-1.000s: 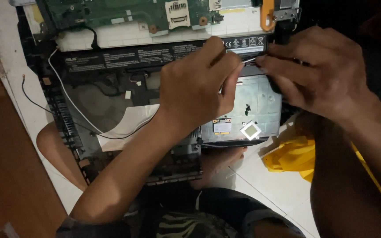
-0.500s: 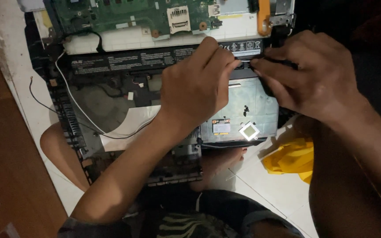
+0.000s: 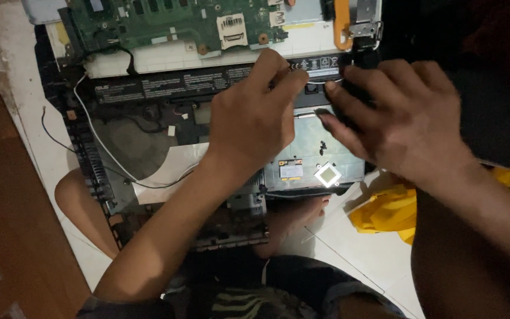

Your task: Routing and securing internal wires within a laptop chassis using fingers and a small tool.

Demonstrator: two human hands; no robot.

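Your opened laptop (image 3: 149, 147) lies on the floor; its grey metal drive (image 3: 320, 147) sits under both hands. Your left hand (image 3: 255, 118) pinches its top edge, fingers together; your right hand (image 3: 402, 124) presses spread fingertips there.

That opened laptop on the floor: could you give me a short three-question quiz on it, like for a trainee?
1. True or false: the green circuit board lies at the far edge of the opened laptop.
2. What colour is the cloth on the tiles? A) blue B) yellow C) white
3. Which hand lies nearer the long black battery?

Key: 1 true. 2 B. 3 The left hand; the right hand is beside it, over the metal drive.
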